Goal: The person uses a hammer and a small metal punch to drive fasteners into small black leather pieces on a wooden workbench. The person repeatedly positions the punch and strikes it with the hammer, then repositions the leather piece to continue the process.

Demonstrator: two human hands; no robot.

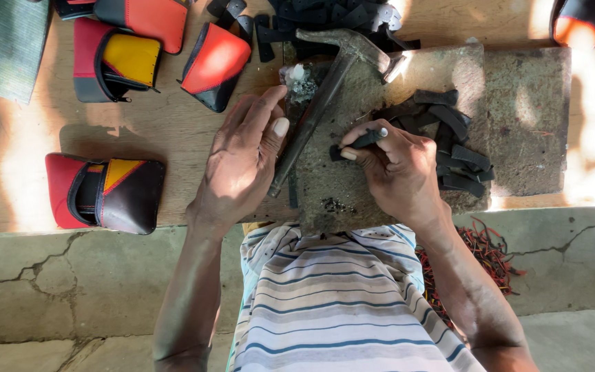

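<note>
- Pinching a small black strap piece in its fingers, the right hand keeps its grip clamped on that piece above the grey stone slab.
- The left hand lies flat with its grip apart, fingers spread, the fingertips touching the handle of the hammer.
- The hammer lies slanted across the slab, its metal head toward the far edge.
- A heap of black strap pieces sits on the slab just beside the right hand.
- More black pieces are piled beyond the hammer head.
- On the wooden counter, left of the slab, rest red, yellow and black pouches, one near the left wrist, others farther off.
</note>
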